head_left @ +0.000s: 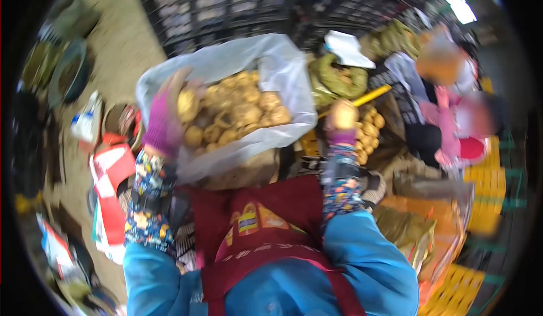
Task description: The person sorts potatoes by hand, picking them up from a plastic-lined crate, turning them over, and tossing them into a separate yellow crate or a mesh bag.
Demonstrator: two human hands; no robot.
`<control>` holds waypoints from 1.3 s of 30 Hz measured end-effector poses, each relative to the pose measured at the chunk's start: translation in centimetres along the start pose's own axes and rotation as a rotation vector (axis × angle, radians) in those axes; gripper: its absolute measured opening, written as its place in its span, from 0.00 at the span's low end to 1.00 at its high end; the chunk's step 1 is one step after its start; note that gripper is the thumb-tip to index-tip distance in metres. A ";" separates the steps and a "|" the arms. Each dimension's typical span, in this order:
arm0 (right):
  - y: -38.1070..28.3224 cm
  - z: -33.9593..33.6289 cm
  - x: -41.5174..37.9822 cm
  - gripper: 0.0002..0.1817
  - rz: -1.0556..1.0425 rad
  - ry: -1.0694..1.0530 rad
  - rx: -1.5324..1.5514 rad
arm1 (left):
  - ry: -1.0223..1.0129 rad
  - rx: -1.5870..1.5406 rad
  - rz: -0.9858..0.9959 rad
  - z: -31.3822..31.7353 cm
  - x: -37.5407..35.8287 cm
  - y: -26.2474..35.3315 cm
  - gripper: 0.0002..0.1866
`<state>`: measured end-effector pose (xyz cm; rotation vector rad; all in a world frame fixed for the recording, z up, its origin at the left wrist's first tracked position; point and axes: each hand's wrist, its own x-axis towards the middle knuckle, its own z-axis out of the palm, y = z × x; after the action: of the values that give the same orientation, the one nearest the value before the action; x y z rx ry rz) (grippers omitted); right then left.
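My left hand [167,109], in a purple-cuffed glove, is at the left side of a carton lined with a whitish plastic bag [291,61]. Its blurred fingers curl beside a large yellowish round piece of produce [188,105]. Many similar tan, knobbly round pieces [243,112] fill the bag; their exact kind does not show. To the right of the carton, my right hand [340,130] is closed around a tan round piece [343,112]. Below it lies a heap of smaller-looking tan pieces [369,132].
Black slatted crates [226,5] stand behind the carton. A yellow stick [370,95] lies near an olive sack [342,81]. Another person in pink [449,126] is at the right, near yellow crates [486,186]. Red and white bags [110,172] lie on the floor at left.
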<state>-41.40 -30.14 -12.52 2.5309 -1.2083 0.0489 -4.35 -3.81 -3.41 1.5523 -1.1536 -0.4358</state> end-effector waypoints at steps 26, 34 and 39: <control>-44.7 16.3 5.9 0.38 -0.914 -0.718 0.789 | 0.423 -0.367 -0.327 -7.3 -0.5 -1.4 0.25; -29.5 -0.3 9.8 0.51 -0.197 -1.051 2.143 | 0.385 -0.368 -0.310 -6.1 -0.5 -0.8 0.30; -22.1 -5.8 5.9 0.47 -0.057 -0.842 2.701 | 0.267 -0.567 -0.291 -3.3 -0.1 -1.9 0.23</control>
<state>-20.13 -19.86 -12.31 4.9476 -1.2978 2.2073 -1.00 -2.07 -4.04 1.2256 -0.5316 -0.6616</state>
